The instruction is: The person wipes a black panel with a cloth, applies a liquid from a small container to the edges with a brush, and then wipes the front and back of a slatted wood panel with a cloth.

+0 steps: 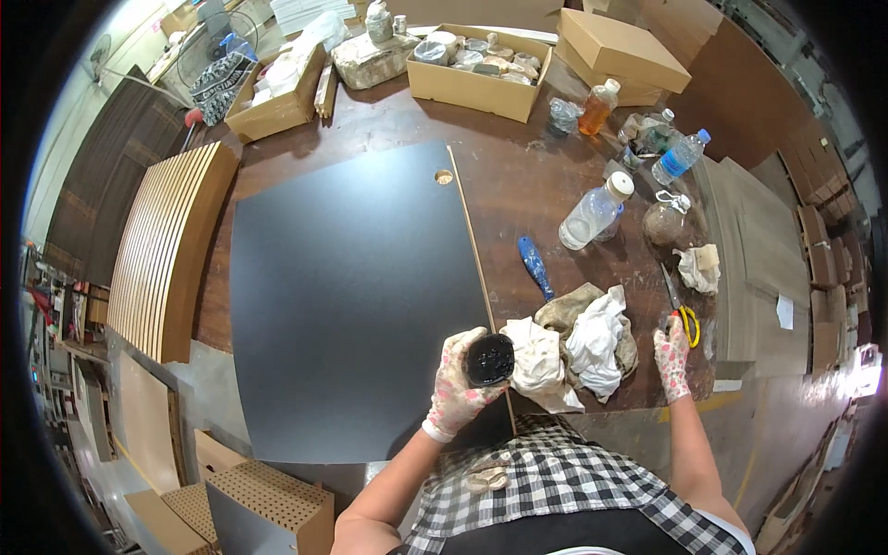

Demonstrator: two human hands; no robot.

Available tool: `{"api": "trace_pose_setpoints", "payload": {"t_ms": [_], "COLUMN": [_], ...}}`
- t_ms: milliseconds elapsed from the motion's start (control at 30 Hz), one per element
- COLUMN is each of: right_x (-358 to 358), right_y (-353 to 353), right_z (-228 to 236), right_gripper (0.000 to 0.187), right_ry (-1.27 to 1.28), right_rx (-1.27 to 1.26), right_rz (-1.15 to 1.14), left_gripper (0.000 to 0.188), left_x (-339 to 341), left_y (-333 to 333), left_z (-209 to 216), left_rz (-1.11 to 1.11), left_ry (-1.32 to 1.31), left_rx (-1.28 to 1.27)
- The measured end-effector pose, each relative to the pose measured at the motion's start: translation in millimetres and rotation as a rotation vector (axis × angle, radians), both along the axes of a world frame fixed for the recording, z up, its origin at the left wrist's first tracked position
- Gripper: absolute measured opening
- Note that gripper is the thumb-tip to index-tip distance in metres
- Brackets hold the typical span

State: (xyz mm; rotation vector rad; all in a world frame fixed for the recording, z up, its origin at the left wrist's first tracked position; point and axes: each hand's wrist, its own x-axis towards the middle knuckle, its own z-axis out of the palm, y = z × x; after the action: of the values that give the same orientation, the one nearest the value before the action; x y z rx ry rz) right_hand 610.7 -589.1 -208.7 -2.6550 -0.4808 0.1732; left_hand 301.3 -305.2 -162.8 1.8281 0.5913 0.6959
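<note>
In my left hand (455, 384), gloved in white with pink spots, is a small round tub of black paste (489, 361), its open top facing up. The fingers wrap round its side, above the near right edge of a dark grey panel (356, 296). My right hand (672, 356), in a matching glove, is at the table's right side. Its bent fingers close at the handle of yellow-and-red scissors (689, 326), whose blades point away from me. Crumpled white rags (599, 342) lie between the hands. Beyond them is a blue-handled tool (535, 266), its working end hidden by the cloth.
A clear bottle with a white cap (592, 213), a blue-capped water bottle (681, 157) and an amber bottle (599, 108) stand at the right. Cardboard boxes (476, 97) of containers line the far edge. Stacked boards (171, 250) stand left of the panel.
</note>
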Motion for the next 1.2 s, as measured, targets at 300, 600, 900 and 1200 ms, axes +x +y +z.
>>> {"api": "trace_pose_setpoints", "payload": {"t_ms": [300,600,900,1200], "right_x": [-6,51,37,53], "right_y": [195,239,301,495], "right_z": [31,-14,2,-18], "right_gripper": [0.034,0.033,0.036,0.034], "right_ry": [0.165,0.333,0.579,0.616], "right_rx": [0.324,0.385,0.649,0.747], "right_rz": [0.742,0.731,0.646,0.658], "left_gripper": [0.082,0.070,0.061,0.054], "left_x": [66,80,80,54], "left_y": [-17,-32,-34,-40], "left_z": [-24,-29,-22,-35], "left_rz": [-0.021,0.085,0.067,0.011], "left_ry": [-0.098,0.316,0.347,0.376], "left_rx": [-0.466,0.135,0.093,0.070]}}
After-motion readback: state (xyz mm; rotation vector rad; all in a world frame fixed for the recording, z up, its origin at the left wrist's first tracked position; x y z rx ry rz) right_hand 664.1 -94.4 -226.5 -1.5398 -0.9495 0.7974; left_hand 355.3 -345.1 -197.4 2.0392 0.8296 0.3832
